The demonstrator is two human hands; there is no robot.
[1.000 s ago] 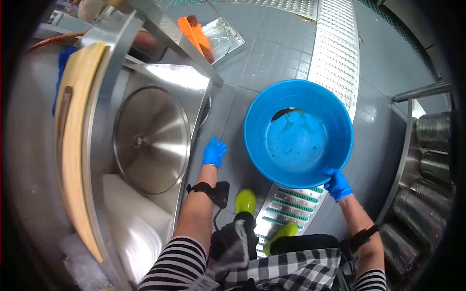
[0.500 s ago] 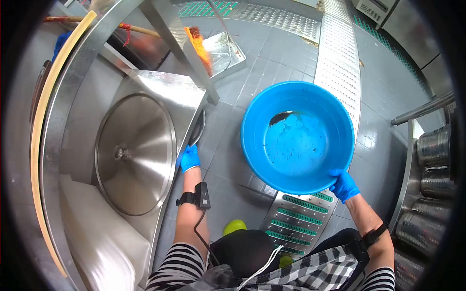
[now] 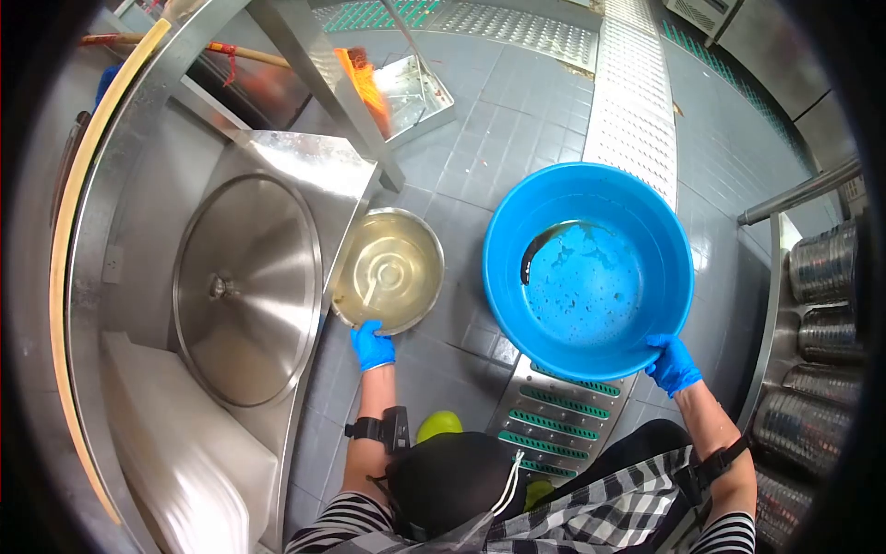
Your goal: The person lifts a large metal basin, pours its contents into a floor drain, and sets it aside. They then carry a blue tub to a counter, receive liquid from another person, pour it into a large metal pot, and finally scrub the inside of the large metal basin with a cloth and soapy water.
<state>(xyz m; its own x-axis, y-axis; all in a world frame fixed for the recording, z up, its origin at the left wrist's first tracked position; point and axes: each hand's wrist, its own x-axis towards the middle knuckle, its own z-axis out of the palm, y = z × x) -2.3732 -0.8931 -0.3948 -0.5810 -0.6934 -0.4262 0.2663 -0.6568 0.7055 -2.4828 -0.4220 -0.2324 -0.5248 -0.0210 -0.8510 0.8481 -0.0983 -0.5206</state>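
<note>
1. Blue-gloved, our right hand (image 3: pixel 674 366) clamps the near rim of the blue basin (image 3: pixel 664 231), held above the tiled floor (image 3: pixel 517 111). With dark dregs inside, we judge that a level hold is best.
2. Just left of the basin, our left hand (image 3: pixel 372 346) pinches the near rim of the steel bowl (image 3: pixel 426 247). Its liquid calls for a steady hold.

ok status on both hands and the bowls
Left hand grips steel bowl rim, liquid inside. Right hand grips blue basin rim, dark dregs at bottom. Bowl and basin apart, nothing between them.

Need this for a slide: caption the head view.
Gloved left hand grips the rim of a steel bowl; right hand holds a blue basin, both above the grey tiled floor.
</note>
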